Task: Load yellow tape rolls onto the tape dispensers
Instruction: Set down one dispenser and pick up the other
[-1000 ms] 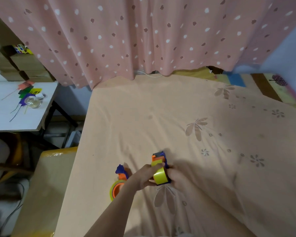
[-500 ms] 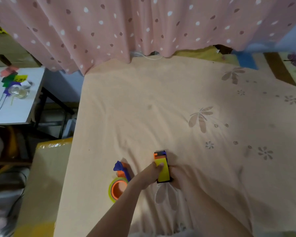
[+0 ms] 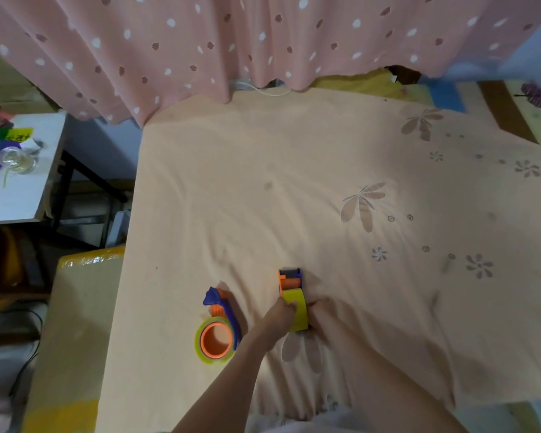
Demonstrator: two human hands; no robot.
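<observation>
While both hands are closing in from either side, I am watching the left hand (image 3: 277, 317) pinching the yellow tape roll (image 3: 296, 310) seated on the orange-and-blue dispenser (image 3: 289, 278), and the right hand (image 3: 320, 312) is gripping its other side (fingers mostly hidden). It is standing on the peach sheet (image 3: 294, 182). Just to the left, a second dispenser (image 3: 217, 326) is lying flat, already loaded. I am reading no legible writing anywhere.
</observation>
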